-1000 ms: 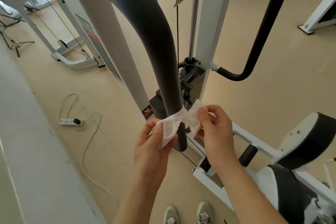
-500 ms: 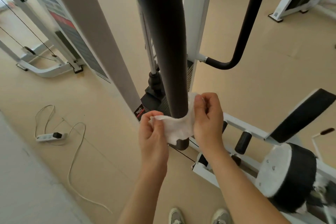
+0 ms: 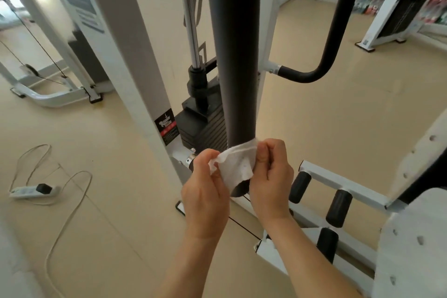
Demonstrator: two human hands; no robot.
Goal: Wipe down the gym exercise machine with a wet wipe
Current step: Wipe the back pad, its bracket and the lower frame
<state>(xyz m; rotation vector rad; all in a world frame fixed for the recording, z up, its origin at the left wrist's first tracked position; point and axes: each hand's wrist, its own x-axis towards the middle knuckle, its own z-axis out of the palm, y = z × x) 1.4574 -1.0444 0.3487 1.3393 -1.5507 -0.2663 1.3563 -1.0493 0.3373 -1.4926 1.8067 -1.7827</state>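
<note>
A thick black padded bar of the gym machine hangs straight down in front of me. A white wet wipe is wrapped around its lower end. My left hand pinches the wipe's left edge, and my right hand pinches its right edge against the bar. The bar's bottom tip shows just under the wipe. The white machine frame and black weight stack stand behind the bar.
A curved black handle sticks out to the right. White rails with black roller pads and a seat lie at lower right. A power strip with a loose cable lies on the beige floor at left. Other machines stand further back.
The view has tipped down and closer to the bar. Both hands have slid the wipe down to the bar's lower end and drawn its edges closer together.
</note>
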